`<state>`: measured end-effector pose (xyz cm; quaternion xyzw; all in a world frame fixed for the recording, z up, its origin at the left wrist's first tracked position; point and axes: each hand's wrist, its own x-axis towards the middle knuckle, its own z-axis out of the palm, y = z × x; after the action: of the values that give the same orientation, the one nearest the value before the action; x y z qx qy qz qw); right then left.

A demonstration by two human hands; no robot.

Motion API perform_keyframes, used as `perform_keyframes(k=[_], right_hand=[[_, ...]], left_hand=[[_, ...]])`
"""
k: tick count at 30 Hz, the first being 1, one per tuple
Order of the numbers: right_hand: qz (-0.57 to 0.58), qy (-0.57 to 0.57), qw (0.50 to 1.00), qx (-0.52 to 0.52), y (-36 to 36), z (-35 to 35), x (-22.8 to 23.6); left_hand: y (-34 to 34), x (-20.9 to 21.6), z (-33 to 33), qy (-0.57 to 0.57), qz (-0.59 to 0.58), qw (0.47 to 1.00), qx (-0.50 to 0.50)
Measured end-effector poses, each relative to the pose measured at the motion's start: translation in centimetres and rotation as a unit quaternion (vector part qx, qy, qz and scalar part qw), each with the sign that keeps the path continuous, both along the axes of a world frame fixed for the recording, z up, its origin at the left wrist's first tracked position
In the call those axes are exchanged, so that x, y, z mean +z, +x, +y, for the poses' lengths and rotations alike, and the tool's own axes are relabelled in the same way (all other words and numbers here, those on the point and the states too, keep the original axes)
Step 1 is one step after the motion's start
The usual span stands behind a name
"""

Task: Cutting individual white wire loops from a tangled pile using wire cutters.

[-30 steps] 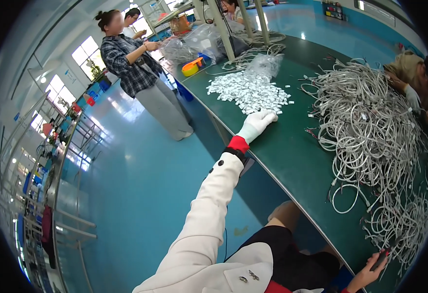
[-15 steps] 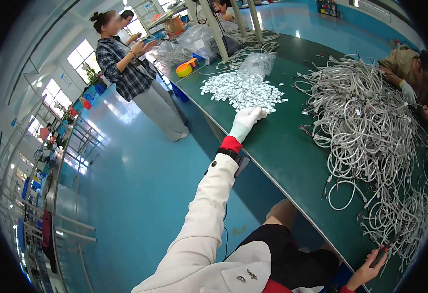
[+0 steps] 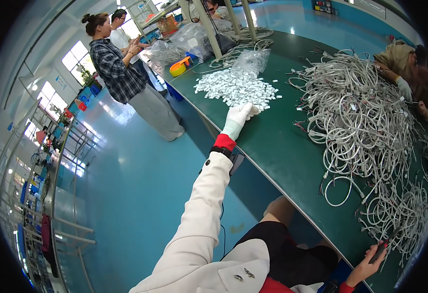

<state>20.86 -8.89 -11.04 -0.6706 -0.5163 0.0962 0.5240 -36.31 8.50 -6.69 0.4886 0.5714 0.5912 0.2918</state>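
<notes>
My left hand [image 3: 240,118], in a white glove, reaches to the near edge of a spread pile of small white pieces [image 3: 233,87] on the green table. Its fingers are closed; whatever they pinch is too small or hidden to make out. Down at the lower right, my bare right hand [image 3: 364,267] grips a slim tool with a black and red handle [image 3: 381,250]. The tool's far end points toward a big heap of coiled grey cables [image 3: 355,117] and its exact kind is unclear.
Behind the white pieces lie a clear plastic bag [image 3: 253,61] and a yellow-orange tape roll [image 3: 178,67]. Table legs or posts [image 3: 210,31] rise at the back. Across the cables sits a co-worker [image 3: 402,73]; another person [image 3: 121,63] stands at the left, with more people beyond.
My view has shifted slightly, moving the scene a little left. My left hand stays closed at the pile's near edge, and the right keeps its hold on the tool.
</notes>
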Motion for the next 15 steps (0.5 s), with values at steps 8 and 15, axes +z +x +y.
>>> perform_keyframes(k=[8, 15], right_hand=[[-0.009, 0.007, 1.0, 0.012, -0.5, -0.6, 0.2], [0.047, 0.007, 0.999, -0.02, -1.4, -1.2, 1.3]], left_hand=[[-0.2, 0.1, -1.0, 0.005, -0.009, 1.0, 0.007], [0.5, 0.0, 0.2, 0.02, 0.053, 0.998, -0.014]])
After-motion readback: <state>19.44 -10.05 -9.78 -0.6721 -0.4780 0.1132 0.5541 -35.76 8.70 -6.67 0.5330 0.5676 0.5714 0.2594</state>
